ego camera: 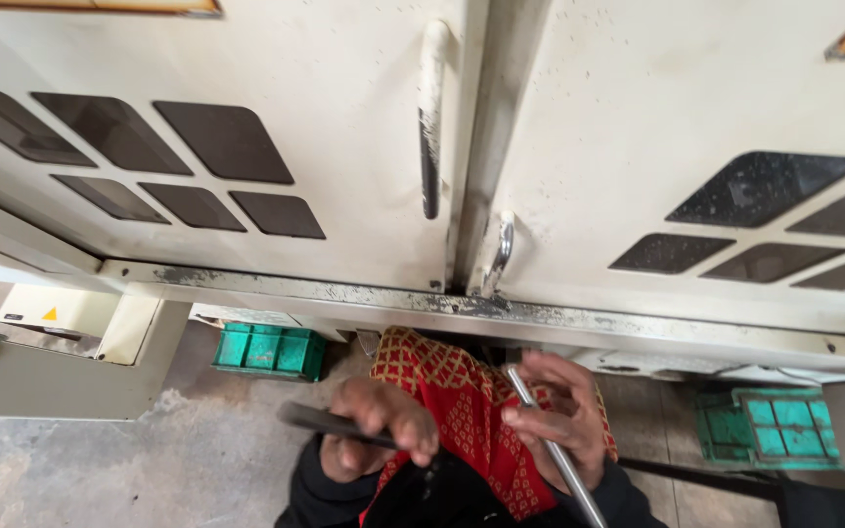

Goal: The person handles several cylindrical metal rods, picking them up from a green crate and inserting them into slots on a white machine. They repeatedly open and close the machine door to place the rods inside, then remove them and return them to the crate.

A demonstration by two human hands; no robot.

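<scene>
- your left hand [380, 427] is closed in a fist around a dark short rod [330, 423]. it lies almost level, and its free end points to your left, over the concrete floor [100, 469].
- your right hand [559, 422] has its fingers wrapped around a shiny metal bar [552, 445]. the bar runs slanted from near the machine sill [501, 311] down toward your body.
- both pieces are low, just in front of you, under the closed machine doors [295, 117], with the red patterned cloth [457, 401] between your hands.
- the shiny bar is smooth and you hold it near its upper part, so i think it can slip through your fingers if the grip becomes loose or if there is oil on it.
- the top end of the bar is near the worn sill edge. a quick lift can knock it against the metal and jar your wrist.
- the cloth hangs loose beside both pieces. it can catch on an end and pull your hand off line.
- if the dark rod drops, it falls on hard concrete close to your feet and it can roll toward the green crate [271, 350].
- i cannot tell how long the bar is, because its lower end goes out of view.
</scene>
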